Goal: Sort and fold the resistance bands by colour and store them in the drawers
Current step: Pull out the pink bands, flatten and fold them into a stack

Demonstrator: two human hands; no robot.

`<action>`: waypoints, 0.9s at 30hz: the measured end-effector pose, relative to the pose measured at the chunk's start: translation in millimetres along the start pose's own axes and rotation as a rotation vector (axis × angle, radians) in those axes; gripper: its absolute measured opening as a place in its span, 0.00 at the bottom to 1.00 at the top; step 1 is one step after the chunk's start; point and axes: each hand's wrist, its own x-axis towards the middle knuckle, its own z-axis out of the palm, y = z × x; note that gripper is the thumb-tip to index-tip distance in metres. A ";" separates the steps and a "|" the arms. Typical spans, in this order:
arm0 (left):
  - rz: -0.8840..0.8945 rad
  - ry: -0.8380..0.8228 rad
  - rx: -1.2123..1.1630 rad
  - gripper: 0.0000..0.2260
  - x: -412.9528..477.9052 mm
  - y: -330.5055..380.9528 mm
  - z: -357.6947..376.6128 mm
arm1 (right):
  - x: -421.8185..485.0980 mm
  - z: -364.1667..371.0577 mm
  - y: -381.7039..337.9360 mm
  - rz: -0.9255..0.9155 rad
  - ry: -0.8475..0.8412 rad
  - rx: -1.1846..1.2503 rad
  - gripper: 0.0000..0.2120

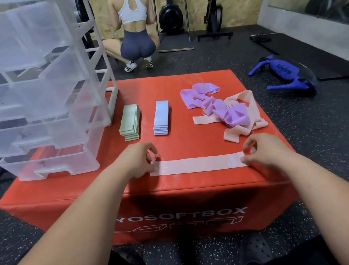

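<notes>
Head view: we pinch the flat peach fabric resistance band (197,164) at both ends, left hand (138,159) and right hand (264,151), on the red padded box (186,84). Step in hand: folding peach. Next, we judge, fold end to end.

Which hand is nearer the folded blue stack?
Left. The left hand is just in front of the blue stack; the right hand is well off to its right.

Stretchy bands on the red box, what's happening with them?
A person is sorting them by colour. The left hand and right hand pinch the ends of a pink band laid flat on the red box. A green stack and a blue stack sit folded near the clear drawers; a tangled purple-and-pink pile waits unfolded.
</notes>
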 end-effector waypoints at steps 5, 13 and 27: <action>0.017 0.076 -0.040 0.19 7.8 3.3 -6.5 | 19.0 6.7 0.3 -0.038 0.130 -0.027 0.10; 0.117 0.076 -0.092 0.16 21.8 34.0 -2.8 | 45.0 19.4 -12.2 -0.137 0.215 -0.203 0.08; 0.043 -0.060 -0.832 0.13 39.6 96.5 3.5 | 25.7 15.4 -103.8 -0.460 0.055 0.525 0.05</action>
